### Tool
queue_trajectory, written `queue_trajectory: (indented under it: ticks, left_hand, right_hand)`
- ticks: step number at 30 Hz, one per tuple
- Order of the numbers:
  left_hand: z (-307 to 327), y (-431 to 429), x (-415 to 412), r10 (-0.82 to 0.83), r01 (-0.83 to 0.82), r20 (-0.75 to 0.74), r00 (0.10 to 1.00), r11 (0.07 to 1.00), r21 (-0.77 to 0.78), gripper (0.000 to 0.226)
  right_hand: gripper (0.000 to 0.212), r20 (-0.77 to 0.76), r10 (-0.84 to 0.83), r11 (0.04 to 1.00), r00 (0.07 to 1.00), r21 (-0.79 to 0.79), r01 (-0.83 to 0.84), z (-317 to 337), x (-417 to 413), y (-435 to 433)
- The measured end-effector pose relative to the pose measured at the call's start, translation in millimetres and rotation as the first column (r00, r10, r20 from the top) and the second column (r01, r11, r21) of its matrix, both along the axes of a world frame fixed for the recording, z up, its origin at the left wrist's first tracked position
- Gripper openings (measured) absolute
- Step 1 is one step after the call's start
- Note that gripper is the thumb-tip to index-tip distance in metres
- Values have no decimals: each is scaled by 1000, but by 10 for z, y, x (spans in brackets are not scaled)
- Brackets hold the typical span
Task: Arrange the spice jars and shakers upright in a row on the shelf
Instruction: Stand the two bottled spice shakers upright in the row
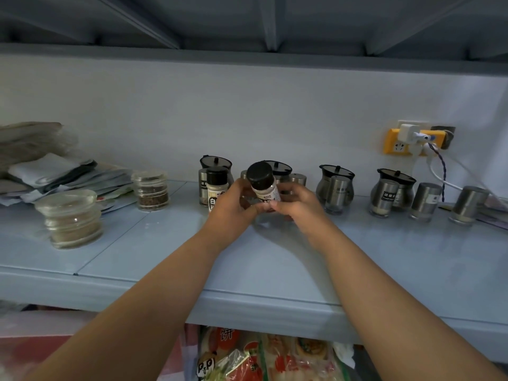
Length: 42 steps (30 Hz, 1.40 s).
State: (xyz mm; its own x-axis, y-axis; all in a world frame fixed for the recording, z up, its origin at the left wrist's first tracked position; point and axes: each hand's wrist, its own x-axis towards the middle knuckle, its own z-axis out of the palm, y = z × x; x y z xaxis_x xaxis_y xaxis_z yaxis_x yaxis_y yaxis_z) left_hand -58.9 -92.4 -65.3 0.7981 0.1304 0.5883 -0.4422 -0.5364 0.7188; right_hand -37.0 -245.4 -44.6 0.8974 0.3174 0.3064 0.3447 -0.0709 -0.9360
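Tilt check: small clear spice bottle w/ black screw cap (263,185) is held between both hands, centre of view, over pale blue shelf (275,270). Left hand (233,211) and right hand (301,207) each curl round its lower body, thumbs meeting in front. Base hidden by fingers, so contact w/ shelf: cannot tell.

Long axis off vertical: cap leans up-left and toward camera, base points away toward back wall. Neither hand nearer; grip approx symmetric.

Twin black-capped bottle w/ white label (217,185) stands upright just beside left hand, partly behind it. Steel-sleeved shakers (338,192) and black-lidded glass pots (336,171) stand upright along back, mostly to right.

Judgement: next move needs cap rocked back over base, then bottle set down beside twin, in line w/ row. Risk: knuckles nudging twin.
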Motion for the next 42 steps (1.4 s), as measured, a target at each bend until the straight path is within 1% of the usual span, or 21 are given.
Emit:
queue_trajectory:
  ticks: [3,10,14,18,23,26,32,36,42]
  left_hand:
    - [14,-7,-4,-11,11,3,1000,999,-41,32]
    - [19,-10,24,-52,46,-24,998,982,-183,23]
    - [27,-18,18,-76,66,-37,996,973,-220,21]
    - [29,-26,24,-89,74,-53,995,967,-244,20]
    - [13,-18,40,-116,100,-79,990,977,-186,27]
    - [3,-21,47,-110,92,-91,990,978,-186,31]
    - [-10,-12,44,-98,77,-117,988,983,-168,36]
    - [-32,4,69,-68,54,-132,989,993,-109,40]
    - [-48,-22,75,-38,29,-159,987,998,-58,39]
  right_hand:
    - [21,3,18,1000,1000,-12,-18,4,-10,-4]
    - [27,9,38,999,999,-34,-38,-24,1,13]
    - [33,66,-7,997,998,-76,13,-69,25,34]
    - [33,97,-39,994,995,-99,48,-99,56,37]
    - [26,101,-92,990,991,-94,102,-95,66,39]
    - [23,94,-108,989,990,-86,117,-98,80,47]
    - [29,115,-106,985,988,-124,120,-110,83,43]
    - [34,131,-117,978,984,-159,137,-131,95,52]
    - [39,130,-98,972,987,-199,122,-160,126,56]
